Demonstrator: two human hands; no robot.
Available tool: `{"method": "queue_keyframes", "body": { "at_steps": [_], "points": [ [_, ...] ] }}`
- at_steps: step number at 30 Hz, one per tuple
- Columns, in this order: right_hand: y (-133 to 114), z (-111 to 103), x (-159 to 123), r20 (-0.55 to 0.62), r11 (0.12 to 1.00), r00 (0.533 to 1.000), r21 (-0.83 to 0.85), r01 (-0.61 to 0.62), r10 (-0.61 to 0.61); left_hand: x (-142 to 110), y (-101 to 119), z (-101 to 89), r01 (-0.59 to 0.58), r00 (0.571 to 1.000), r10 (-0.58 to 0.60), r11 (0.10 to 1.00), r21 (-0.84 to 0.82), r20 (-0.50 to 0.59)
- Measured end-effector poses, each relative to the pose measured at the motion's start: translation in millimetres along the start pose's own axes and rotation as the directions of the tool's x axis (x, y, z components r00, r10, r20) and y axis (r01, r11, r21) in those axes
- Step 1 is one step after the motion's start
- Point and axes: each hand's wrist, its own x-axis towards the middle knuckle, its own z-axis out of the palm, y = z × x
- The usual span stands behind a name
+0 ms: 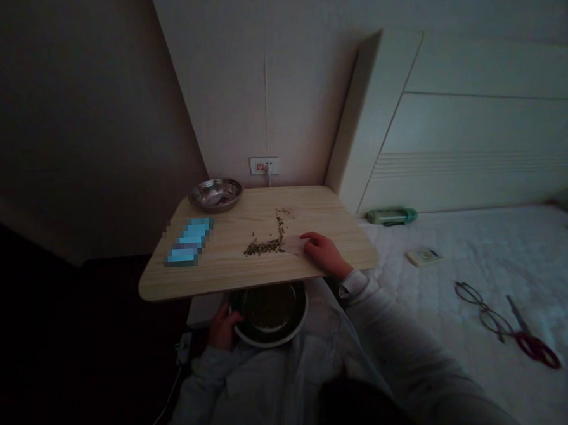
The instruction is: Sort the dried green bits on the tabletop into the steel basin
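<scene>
Small dark green grains, like mung beans [264,246], lie in a bent line on the light wooden table [225,276]. At their right end my right hand [323,251] is closed, with its fingertips on a thin, pale, see-through sheet [294,243] whose exact kind I cannot make out. Below the table's front edge, over my lap, my left hand [222,328] grips the left rim of a white-rimmed, dark plate [295,332]. Many similar small grains seem to cover the plate's middle, though the light is dim. The table edge hides its far rim.
On the table's left stand a steel bowl [216,196] and a phone [190,241]. A wall socket [264,166] is behind. The bed at right holds a green bottle [391,216], a small pale device [424,256], glasses [482,307] and red-handled scissors [536,349].
</scene>
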Motion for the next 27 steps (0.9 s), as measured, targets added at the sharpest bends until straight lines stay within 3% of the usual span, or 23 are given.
{"method": "queue_keyframes", "body": {
  "at_steps": [8, 16, 22, 27],
  "points": [
    [-5.1, 5.7, -14.7, 0.067, 1.000, 0.997, 0.009, 0.028, -0.028, 5.5, -3.5, -4.3, 0.059, 0.995, -0.055, 0.997, -0.044, 0.078],
    [-18.6, 9.6, -26.9, 0.145, 0.995, 0.985, 0.018, 0.093, -0.095, -5.0, 8.7, 4.5, 0.071, 0.996, -0.066, 0.993, -0.097, 0.053],
    [-29.9, 14.8, -34.9, 0.240, 0.987, 0.958, 0.019, 0.157, -0.156, -9.5, 14.7, 4.4, 0.025, 1.000, -0.025, 1.000, 0.001, 0.002],
    [-28.3, 11.7, -35.1, 0.283, 0.979, 0.942, 0.145, 0.144, -0.181, -11.9, 19.1, 6.7, -0.035, 0.998, 0.037, 0.999, 0.033, -0.044]
  ]
}}
